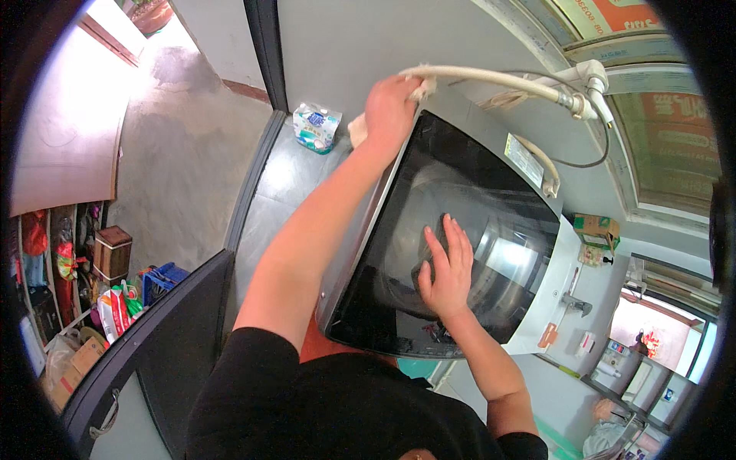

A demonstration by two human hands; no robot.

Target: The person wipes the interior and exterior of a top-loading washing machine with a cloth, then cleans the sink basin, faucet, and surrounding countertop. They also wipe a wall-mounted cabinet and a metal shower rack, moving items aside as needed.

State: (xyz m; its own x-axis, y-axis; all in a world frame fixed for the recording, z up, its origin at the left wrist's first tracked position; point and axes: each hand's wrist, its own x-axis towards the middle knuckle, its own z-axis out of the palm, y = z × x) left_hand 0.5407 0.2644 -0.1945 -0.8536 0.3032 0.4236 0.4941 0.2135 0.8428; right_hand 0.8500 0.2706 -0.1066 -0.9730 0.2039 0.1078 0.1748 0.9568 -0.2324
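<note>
Before me stands a top-loading washing machine with a dark glass lid [397, 230], which is down. Fingers spread, my right hand [451, 270] lies on the glass and holds nothing. My left hand [391, 112] is at the machine's back left corner, bent around a pale cloth [357, 129] that shows on both sides of it. A cream hose [477, 73] runs from close by that hand to a white pipe elbow [592, 75]. The hose's end near the hand is partly hidden. A label [523, 158] sits on the machine's rear panel.
A bag of detergent [316, 129] stands on the grey floor left of the machine. A dark-framed door [172, 322] is at the lower left. To the right are a faucet [577, 305], a small carton [597, 230] and a shelf unit [638, 379]. A window [661, 132] is behind.
</note>
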